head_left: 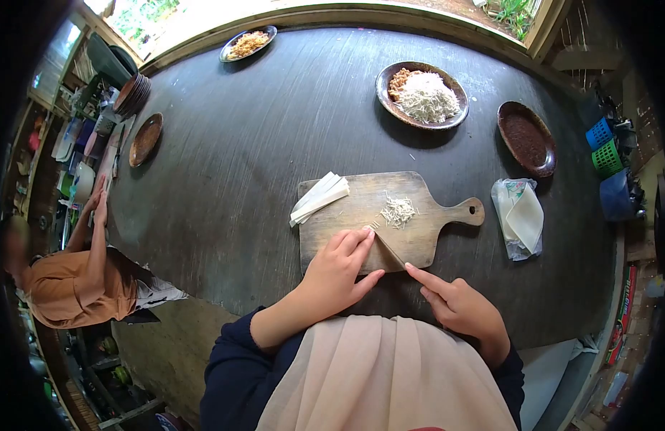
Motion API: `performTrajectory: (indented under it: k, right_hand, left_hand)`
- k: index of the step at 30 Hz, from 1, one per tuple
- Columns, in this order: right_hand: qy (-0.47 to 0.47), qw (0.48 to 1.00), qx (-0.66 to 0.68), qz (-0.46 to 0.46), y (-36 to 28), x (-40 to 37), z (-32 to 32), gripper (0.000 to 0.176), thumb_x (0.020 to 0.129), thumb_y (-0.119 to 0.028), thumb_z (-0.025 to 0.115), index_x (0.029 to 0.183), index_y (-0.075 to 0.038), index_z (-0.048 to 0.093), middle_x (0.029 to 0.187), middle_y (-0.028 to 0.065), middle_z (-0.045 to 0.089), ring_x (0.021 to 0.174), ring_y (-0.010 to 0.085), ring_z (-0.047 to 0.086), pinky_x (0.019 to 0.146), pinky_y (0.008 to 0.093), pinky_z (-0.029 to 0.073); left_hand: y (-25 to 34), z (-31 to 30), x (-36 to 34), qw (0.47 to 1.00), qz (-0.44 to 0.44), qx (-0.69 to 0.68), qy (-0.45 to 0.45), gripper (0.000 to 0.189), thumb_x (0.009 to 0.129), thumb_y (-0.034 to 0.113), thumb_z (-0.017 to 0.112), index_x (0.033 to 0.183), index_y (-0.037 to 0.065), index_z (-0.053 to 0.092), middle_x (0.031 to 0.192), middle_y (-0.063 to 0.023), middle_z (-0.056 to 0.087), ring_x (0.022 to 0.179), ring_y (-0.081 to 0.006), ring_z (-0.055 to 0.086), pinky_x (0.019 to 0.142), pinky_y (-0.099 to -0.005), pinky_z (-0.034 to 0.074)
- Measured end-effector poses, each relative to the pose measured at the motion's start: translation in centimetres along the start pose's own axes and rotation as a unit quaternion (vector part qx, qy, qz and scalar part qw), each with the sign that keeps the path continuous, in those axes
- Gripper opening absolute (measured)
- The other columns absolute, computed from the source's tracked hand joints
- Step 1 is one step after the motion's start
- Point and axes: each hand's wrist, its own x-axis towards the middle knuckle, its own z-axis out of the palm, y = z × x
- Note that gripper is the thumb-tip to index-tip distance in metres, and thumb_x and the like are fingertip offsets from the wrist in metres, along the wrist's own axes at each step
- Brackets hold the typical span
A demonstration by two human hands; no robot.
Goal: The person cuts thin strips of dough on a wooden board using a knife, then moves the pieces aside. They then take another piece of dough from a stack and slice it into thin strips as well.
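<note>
Right grip (458, 305)'s closed round the knife (390, 250) over the board (332, 241), but with our left grip (345, 260) half-curled right beside it, holding we can't tell what, one slip could nick us.

My right grip (458, 305) holds a knife (391, 251), slanting over the wooden board (325, 237); my left grip (336, 266) sits with fingertips by its far end. Pale strips (320, 197) lie at the board's far left corner, shreds (398, 212) rightward. Beyond, a plate (431, 127) stands on the desk (253, 129).
</note>
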Motion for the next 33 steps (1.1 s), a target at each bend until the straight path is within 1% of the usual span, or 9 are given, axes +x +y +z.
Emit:
performTrajectory:
  k: [1,3,4,7,10,12,19,31,33]
  right_hand:
    - [0.0,1.0,0.0,0.0,0.2,0.1,0.3,0.049,0.1,-0.012,0.053,0.148,-0.018,0.047,0.066,0.0239,0.06,0.053,0.0387,0.059,0.056,0.0439,0.048]
    - [0.038,0.999,0.025,-0.021,0.6,0.2,0.7,0.05,0.099,-0.008,0.053,0.148,-0.017,0.047,0.057,0.0173,0.054,0.046,0.0278,0.054,0.053,0.0363,0.045]
    - [0.038,0.999,0.024,-0.022,0.6,0.2,0.7,0.05,0.099,-0.008,0.053,0.148,-0.017,0.047,0.057,0.0173,0.054,0.046,0.0278,0.054,0.053,0.0363,0.045]
    - [0.057,0.997,0.043,-0.025,0.3,0.3,0.8,0.051,0.099,-0.007,0.053,0.149,-0.016,0.046,0.057,0.0167,0.054,0.045,0.028,0.053,0.052,0.037,0.045]
    - [0.043,0.998,0.007,-0.047,0.2,0.3,0.8,0.05,0.099,-0.008,0.054,0.148,-0.016,0.047,0.058,0.017,0.053,0.045,0.0283,0.052,0.052,0.0376,0.044]
    - [0.023,0.999,0.006,-0.025,0.0,0.4,0.6,0.049,0.099,-0.012,0.054,0.147,-0.018,0.048,0.062,0.0218,0.058,0.05,0.0369,0.058,0.054,0.0438,0.047]
    - [0.033,0.999,-0.005,-0.042,0.3,0.7,1.1,0.049,0.099,-0.012,0.055,0.147,-0.019,0.048,0.061,0.0214,0.058,0.049,0.0366,0.058,0.053,0.0438,0.046]
    - [0.055,0.997,0.003,-0.045,-0.1,0.9,1.4,0.049,0.096,-0.01,0.058,0.144,-0.02,0.052,0.065,0.022,0.06,0.051,0.0378,0.059,0.054,0.0437,0.049]
    - [0.065,0.996,-0.022,-0.05,-0.1,0.9,1.5,0.049,0.097,-0.011,0.058,0.145,-0.02,0.052,0.064,0.0221,0.06,0.052,0.0383,0.06,0.055,0.0443,0.05]
  left_hand:
    - [0.0,0.0,0.0,1.0,-0.002,0.0,-0.002,0.061,0.09,0.034,0.068,0.131,-0.011,0.055,0.131,-0.0183,0.056,0.124,-0.0319,0.051,0.104,-0.0406,0.044]
    - [0.0,-0.1,0.0,1.0,-0.006,-0.009,-0.002,0.062,0.09,0.033,0.069,0.132,-0.01,0.054,0.131,-0.0182,0.056,0.124,-0.0333,0.051,0.105,-0.0411,0.043]
    - [0.0,-0.1,0.0,1.0,-0.009,-0.019,-0.003,0.062,0.089,0.031,0.071,0.133,-0.009,0.054,0.132,-0.0181,0.056,0.124,-0.0347,0.051,0.106,-0.0417,0.042]
    - [0.0,-0.2,0.0,1.0,-0.009,-0.023,-0.004,0.062,0.089,0.031,0.071,0.133,-0.009,0.054,0.132,-0.0183,0.056,0.124,-0.0348,0.051,0.106,-0.0417,0.042]
    - [-0.1,-0.1,-0.1,1.0,-0.006,-0.017,-0.001,0.062,0.089,0.031,0.071,0.132,-0.009,0.054,0.133,-0.0187,0.056,0.124,-0.0349,0.051,0.106,-0.0418,0.042]
    - [0.0,-0.2,-0.1,1.0,-0.009,-0.021,-0.003,0.061,0.089,0.031,0.071,0.132,-0.009,0.054,0.133,-0.0188,0.056,0.124,-0.035,0.052,0.106,-0.0419,0.042]
    - [0.0,-0.2,0.0,1.0,-0.007,-0.022,-0.001,0.06,0.089,0.031,0.071,0.13,-0.01,0.056,0.133,-0.0189,0.056,0.124,-0.0356,0.052,0.106,-0.0422,0.042]
    - [0.1,-0.3,0.0,1.0,-0.012,-0.025,-0.007,0.059,0.089,0.032,0.071,0.129,-0.01,0.056,0.132,-0.0194,0.056,0.124,-0.0357,0.052,0.106,-0.0427,0.042]
    - [0.1,-0.2,-0.1,1.0,-0.012,-0.021,-0.008,0.059,0.089,0.032,0.071,0.128,-0.01,0.056,0.132,-0.0194,0.056,0.124,-0.0356,0.052,0.106,-0.0427,0.042]
